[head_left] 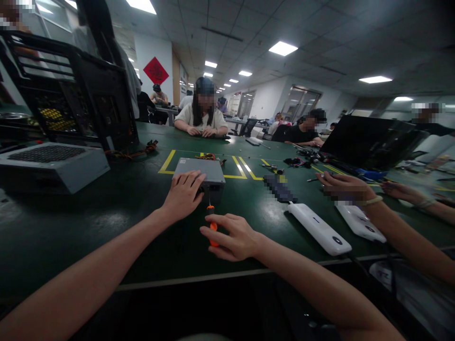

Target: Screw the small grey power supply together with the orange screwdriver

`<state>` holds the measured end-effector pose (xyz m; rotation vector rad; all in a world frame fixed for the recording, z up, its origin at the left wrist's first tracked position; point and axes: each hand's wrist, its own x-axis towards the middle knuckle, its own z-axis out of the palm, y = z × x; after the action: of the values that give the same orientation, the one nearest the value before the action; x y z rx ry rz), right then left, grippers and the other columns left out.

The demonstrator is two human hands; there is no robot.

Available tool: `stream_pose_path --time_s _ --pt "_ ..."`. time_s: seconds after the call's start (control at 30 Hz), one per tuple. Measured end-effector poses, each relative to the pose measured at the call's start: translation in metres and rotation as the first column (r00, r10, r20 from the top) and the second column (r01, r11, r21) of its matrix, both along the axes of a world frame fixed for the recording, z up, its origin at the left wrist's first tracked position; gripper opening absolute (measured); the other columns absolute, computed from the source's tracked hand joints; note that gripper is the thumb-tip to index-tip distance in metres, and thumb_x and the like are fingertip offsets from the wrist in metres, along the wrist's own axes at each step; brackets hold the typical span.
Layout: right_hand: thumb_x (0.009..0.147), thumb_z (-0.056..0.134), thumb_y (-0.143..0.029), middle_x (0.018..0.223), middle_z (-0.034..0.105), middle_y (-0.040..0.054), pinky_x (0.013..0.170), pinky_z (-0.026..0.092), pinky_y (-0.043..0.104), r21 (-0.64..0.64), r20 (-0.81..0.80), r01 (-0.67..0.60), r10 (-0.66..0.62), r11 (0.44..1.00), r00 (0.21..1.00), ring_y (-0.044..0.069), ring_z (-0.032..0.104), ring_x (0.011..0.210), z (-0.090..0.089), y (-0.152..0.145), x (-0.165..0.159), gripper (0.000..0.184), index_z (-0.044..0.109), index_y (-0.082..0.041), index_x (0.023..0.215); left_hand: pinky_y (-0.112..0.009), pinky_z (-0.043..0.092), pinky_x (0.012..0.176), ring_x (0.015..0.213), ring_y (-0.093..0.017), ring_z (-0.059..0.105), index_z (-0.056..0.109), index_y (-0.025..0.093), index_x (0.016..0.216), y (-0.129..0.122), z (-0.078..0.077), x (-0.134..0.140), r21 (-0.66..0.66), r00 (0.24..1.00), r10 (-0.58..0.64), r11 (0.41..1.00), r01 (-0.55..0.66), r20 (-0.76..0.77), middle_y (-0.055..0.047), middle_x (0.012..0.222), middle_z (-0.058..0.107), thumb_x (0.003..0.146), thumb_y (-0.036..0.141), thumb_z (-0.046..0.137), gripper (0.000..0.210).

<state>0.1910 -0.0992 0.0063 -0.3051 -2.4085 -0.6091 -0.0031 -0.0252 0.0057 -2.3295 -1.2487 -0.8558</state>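
A grey computer power supply (209, 166) sits on the green table in front of me. My left hand (185, 192) holds it at its near left side, fingers over the top and the rest of the hand down the near face. In my right hand (231, 237) is a screwdriver (213, 227) with an orange and black handle, its shaft pointing away from me. The screwdriver's tip meets the near face of the power supply, close to the power socket; any screw there is too small to make out. Behind the power supply lies a bundle of coloured wires (208, 157).
At left stand a second power supply (53, 166) and an open black computer case (81, 90). To the right are a white power bank (320, 229), a pixelated dark object (279, 188) and a co-worker's hand (346, 188). Another person sits opposite.
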Motion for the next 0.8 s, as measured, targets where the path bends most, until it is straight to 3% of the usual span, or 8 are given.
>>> stream_pose_path --time_s 0.1,0.2,0.37,0.5,0.63,0.8 --pt "0.084 0.052 -0.04 0.1 0.063 0.0146 0.06 0.049 0.023 0.001 -0.07 -0.036 0.036 0.999 0.997 0.015 0.063 0.077 -0.0012 0.0016 -0.0009 0.033 0.047 -0.013 0.102 -0.044 0.029 0.1 0.121 -0.027 0.04 0.043 0.019 0.127 -0.0004 0.0001 0.0001 -0.003 1.0 -0.001 1.0 0.001 -0.009 -0.011 0.133 0.046 0.083 0.026 0.046 0.045" --pt "0.082 0.054 -0.048 0.099 0.064 0.0141 0.064 0.05 0.024 -0.069 -0.136 -0.053 0.043 0.996 0.99 0.016 0.063 0.081 -0.0048 0.0034 0.0 0.04 0.044 -0.014 0.102 -0.045 0.029 0.099 0.121 -0.028 0.04 0.043 0.019 0.127 -0.0008 0.0001 0.0002 -0.01 1.0 0.003 1.0 -0.003 -0.005 -0.011 0.133 0.046 0.083 0.026 0.045 0.045" --pt "0.087 0.044 -0.038 0.107 0.058 0.0169 0.07 0.05 0.025 -0.073 -0.044 -0.021 0.018 0.997 0.999 0.018 0.06 0.093 -0.0032 0.001 0.0024 0.041 0.042 -0.011 0.118 -0.045 0.027 0.1 0.121 -0.028 0.04 0.043 0.02 0.127 -0.0005 -0.0002 0.0004 -0.007 1.0 -0.001 1.0 0.001 0.009 -0.011 0.133 0.046 0.082 0.026 0.045 0.045" --pt "0.086 0.05 -0.04 0.108 0.06 0.0169 0.065 0.048 0.023 -0.02 -0.056 -0.027 0.026 0.999 0.998 0.016 0.062 0.09 -0.002 0.0009 0.001 0.038 0.046 -0.012 0.111 -0.044 0.028 0.1 0.121 -0.028 0.04 0.042 0.02 0.128 -0.0004 0.0003 0.0004 -0.006 1.0 -0.002 1.0 0.002 0.005 -0.011 0.133 0.046 0.082 0.025 0.046 0.046" --pt "0.081 0.056 -0.051 0.1 0.064 0.0144 0.064 0.05 0.023 -0.095 -0.144 -0.059 0.045 0.994 0.989 0.015 0.064 0.081 -0.0048 0.0036 -0.0002 0.043 0.044 -0.014 0.099 -0.044 0.027 0.1 0.121 -0.028 0.04 0.043 0.02 0.127 -0.0014 0.0012 0.0003 -0.012 1.0 -0.002 1.0 0.002 -0.001 -0.011 0.133 0.046 0.082 0.026 0.045 0.045" --pt "0.087 0.047 -0.041 0.101 0.063 0.0144 0.062 0.05 0.024 -0.06 -0.064 -0.027 0.023 0.998 0.998 0.016 0.064 0.081 -0.0004 0.0002 0.0003 0.037 0.046 -0.012 0.11 -0.044 0.028 0.099 0.121 -0.028 0.04 0.043 0.019 0.127 -0.0014 0.0011 0.0002 -0.006 1.0 0.004 1.0 -0.004 -0.003 -0.011 0.132 0.046 0.082 0.026 0.046 0.045"
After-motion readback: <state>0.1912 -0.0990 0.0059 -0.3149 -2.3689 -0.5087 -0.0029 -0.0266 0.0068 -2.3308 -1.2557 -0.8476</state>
